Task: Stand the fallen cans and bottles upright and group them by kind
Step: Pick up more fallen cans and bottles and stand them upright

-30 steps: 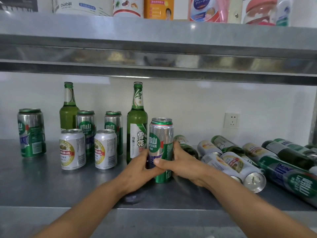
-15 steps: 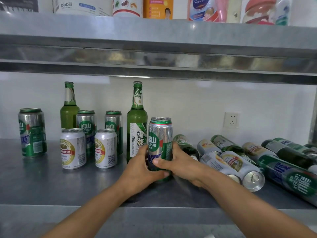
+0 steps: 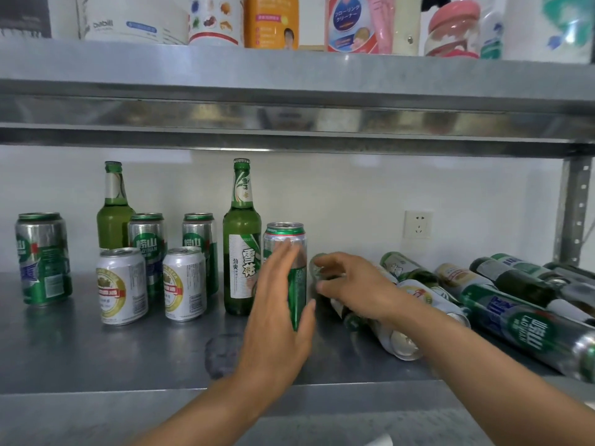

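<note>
A tall silver-and-green can point(image 3: 285, 239) stands upright mid-shelf beside a standing green bottle point(image 3: 242, 239). My left hand point(image 3: 277, 313) lies flat against the can's front with straight fingers. Just to its right, my right hand point(image 3: 351, 284) curls fingers and thumb round a fallen green bottle point(image 3: 317, 268), mostly hidden under the hand. Further right lie several fallen cans point(image 3: 399, 341) and fallen bottles point(image 3: 528, 326). On the left stand another green bottle point(image 3: 113, 214), three tall green cans point(image 3: 42, 259) and two short white cans point(image 3: 121, 284).
The metal shelf point(image 3: 96, 358) has a raised front edge. An upper shelf point(image 3: 289, 91) with packages hangs low overhead. A wall socket point(image 3: 417, 224) and the shelf post point(image 3: 573, 214) are at the back right.
Both hands held the tall can before. My right hand has left it and moved right onto the fallen bottle. My left hand's fingers have straightened against the can.
</note>
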